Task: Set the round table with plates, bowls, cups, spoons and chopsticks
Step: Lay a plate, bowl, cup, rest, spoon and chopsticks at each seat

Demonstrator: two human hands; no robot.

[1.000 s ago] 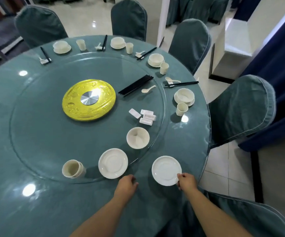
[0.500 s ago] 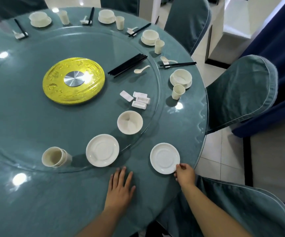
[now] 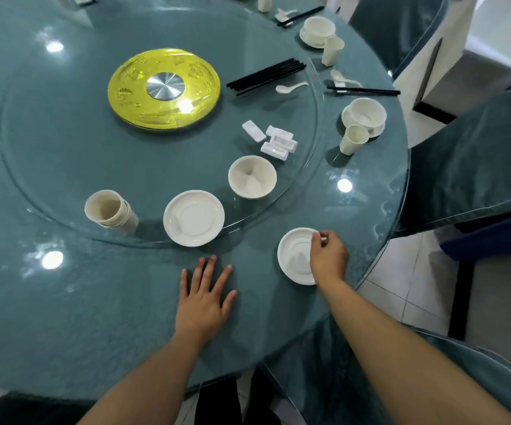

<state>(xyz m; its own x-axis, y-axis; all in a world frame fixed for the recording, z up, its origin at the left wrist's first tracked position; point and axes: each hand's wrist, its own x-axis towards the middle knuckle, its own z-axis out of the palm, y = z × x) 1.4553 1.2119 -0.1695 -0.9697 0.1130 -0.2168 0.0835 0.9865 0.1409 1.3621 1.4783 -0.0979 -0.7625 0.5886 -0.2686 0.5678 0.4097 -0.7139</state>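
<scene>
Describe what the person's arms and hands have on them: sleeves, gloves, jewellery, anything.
Both forearms are bare as far as the frame shows: no sleeve is visible. The left hand and the right hand wear no gloves, and no watch, ring or bracelet shows on either.

No text, label, brand, number or sign can be read anywhere in the head view. The yellow disc [image 3: 163,88] at the middle of the round table [image 3: 64,317] carries raised ornament, but it is too blurred to tell whether any of it is lettering. The white plates, bowls and cups show plain surfaces with no print.
</scene>
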